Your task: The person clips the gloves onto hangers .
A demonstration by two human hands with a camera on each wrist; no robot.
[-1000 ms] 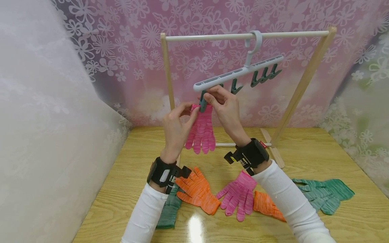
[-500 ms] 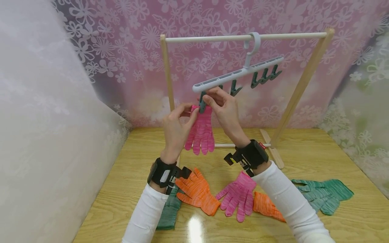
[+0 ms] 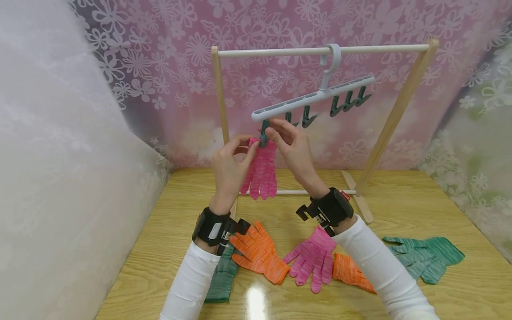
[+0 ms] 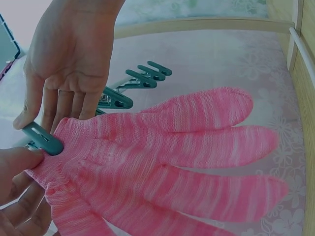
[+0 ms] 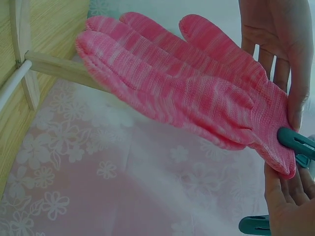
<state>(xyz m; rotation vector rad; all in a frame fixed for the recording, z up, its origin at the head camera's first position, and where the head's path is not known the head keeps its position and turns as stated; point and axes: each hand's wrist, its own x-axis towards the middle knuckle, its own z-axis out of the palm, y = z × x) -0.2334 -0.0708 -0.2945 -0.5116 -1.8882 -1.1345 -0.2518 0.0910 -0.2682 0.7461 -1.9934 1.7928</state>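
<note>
A streaky pink knit glove dangles fingers-down, cuff pinched by the left hand; whether the right hand clamps the cuff's dark-green plastic clip is unclear.

Pink glove: fingertips sit slightly higher and farther left in the head view than a second ago.
Hanger: its near end has swung a little left, the end clip with it.
Right hand: slightly lower beneath the bar.
Second clip: more visible above that hand's fingers.
</note>
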